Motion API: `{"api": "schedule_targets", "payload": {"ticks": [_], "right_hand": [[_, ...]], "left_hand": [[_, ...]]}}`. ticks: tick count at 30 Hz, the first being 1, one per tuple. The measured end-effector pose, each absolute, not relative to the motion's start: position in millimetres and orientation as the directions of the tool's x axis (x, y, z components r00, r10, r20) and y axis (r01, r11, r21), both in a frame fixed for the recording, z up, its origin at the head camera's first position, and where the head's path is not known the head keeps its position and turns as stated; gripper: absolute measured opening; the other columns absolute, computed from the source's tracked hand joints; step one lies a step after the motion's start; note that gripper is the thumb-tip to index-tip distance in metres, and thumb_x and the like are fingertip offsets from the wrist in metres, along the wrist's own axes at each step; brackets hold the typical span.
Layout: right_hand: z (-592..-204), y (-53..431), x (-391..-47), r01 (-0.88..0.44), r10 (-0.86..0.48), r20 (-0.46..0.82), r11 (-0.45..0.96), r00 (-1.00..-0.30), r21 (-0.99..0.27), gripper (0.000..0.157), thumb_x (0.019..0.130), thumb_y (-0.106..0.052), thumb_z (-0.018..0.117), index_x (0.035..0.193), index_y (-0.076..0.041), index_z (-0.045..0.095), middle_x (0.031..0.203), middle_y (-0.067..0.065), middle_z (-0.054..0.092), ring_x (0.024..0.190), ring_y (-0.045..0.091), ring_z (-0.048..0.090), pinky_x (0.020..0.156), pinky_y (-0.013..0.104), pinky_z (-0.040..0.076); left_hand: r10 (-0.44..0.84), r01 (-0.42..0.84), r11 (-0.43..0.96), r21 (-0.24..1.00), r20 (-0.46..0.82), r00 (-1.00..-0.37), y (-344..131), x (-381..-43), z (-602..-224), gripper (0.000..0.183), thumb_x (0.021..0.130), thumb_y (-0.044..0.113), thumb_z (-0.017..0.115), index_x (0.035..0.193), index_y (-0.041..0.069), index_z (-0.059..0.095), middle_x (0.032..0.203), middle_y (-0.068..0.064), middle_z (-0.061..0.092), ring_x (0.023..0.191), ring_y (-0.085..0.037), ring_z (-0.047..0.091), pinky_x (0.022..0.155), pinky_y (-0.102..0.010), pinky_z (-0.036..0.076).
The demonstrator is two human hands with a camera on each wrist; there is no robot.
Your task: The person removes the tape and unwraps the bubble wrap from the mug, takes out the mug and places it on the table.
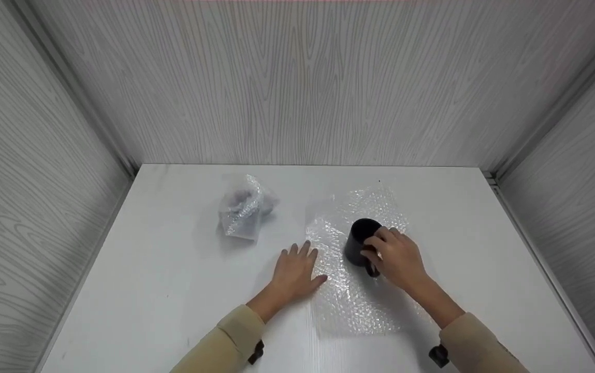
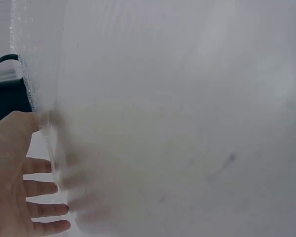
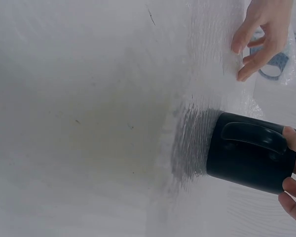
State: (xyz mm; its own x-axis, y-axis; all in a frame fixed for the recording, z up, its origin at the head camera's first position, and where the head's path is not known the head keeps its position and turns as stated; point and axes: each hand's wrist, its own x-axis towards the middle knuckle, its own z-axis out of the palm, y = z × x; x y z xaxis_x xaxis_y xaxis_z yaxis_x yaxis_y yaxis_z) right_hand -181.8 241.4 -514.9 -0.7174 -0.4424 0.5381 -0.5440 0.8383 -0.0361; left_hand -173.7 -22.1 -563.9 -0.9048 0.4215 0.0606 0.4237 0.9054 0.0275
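Observation:
A black mug [image 1: 355,247] is over a sheet of bubble wrap [image 1: 359,316], its mouth up and its handle toward the person. My right hand [image 1: 398,256] grips it by the rim, fingers and thumb near the handle side. In the right wrist view the mug's base [image 3: 212,148] is right at the wrap, with a dark reflection beside it. My left hand [image 1: 294,272] rests palm down with fingers spread, its thumb and fingertips at the sheet's left edge. The left wrist view shows that hand [image 2: 10,182] beside the wrap's edge, part of the mug [image 2: 10,96] beyond.
A bundle in bubble wrap [image 1: 245,210] lies at the back left of the white table [image 1: 147,290]; a greyish thing shows through its wrapping. Wood-grain panels [image 1: 297,83] stand behind the table and along both sides.

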Motion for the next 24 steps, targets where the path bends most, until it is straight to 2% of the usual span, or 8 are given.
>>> {"api": "schedule_targets", "payload": {"ticks": [7, 13, 18, 24], "right_hand": [[-508.0, 240.5, -183.1, -0.485, -0.395, 0.484, 0.871, -0.781, -0.072, 0.048, 0.083, -0.033, 0.091, 0.121, -0.011, 0.073, 0.111, 0.011, 0.067, 0.090, 0.028, 0.067, 0.067, 0.041, 0.059], [-503.9, 238.3, -188.3, -0.429, -0.362, 0.397, 0.899, -0.843, -0.092, 0.067, 0.086, -0.046, 0.085, 0.136, -0.008, 0.064, 0.127, 0.018, 0.065, 0.106, 0.036, 0.068, 0.076, 0.050, 0.063], [-503.3, 235.9, -196.3, -0.379, -0.338, 0.324, 0.922, -0.884, -0.074, 0.080, 0.086, -0.060, 0.079, 0.143, -0.008, 0.058, 0.135, 0.021, 0.061, 0.118, 0.042, 0.065, 0.084, 0.055, 0.063], [-504.6, 234.4, -202.3, -0.373, -0.358, 0.298, 0.928, -0.885, 0.005, 0.086, 0.088, -0.067, 0.072, 0.147, -0.007, 0.055, 0.139, 0.023, 0.060, 0.121, 0.043, 0.064, 0.089, 0.058, 0.062]], "left_hand": [[0.415, 0.417, 0.909, 0.030, 0.051, -0.908, -23.9, -176.0, -564.2, 0.073, 0.097, 0.065, 0.059, 0.148, 0.013, 0.058, 0.157, -0.012, 0.057, 0.137, -0.037, 0.060, 0.105, -0.052, 0.054], [0.416, 0.420, 0.907, 0.046, 0.065, -0.907, -25.8, -176.5, -566.0, 0.073, 0.097, 0.064, 0.060, 0.148, 0.012, 0.059, 0.156, -0.012, 0.058, 0.135, -0.037, 0.060, 0.104, -0.052, 0.055], [0.413, 0.416, 0.907, 0.061, 0.054, -0.909, -25.9, -176.5, -566.0, 0.073, 0.097, 0.064, 0.060, 0.148, 0.012, 0.058, 0.157, -0.012, 0.056, 0.137, -0.038, 0.059, 0.104, -0.052, 0.054], [0.410, 0.412, 0.909, 0.069, 0.046, -0.911, -26.0, -176.7, -566.2, 0.074, 0.097, 0.065, 0.059, 0.150, 0.013, 0.057, 0.158, -0.012, 0.055, 0.138, -0.038, 0.059, 0.105, -0.052, 0.054]]}}
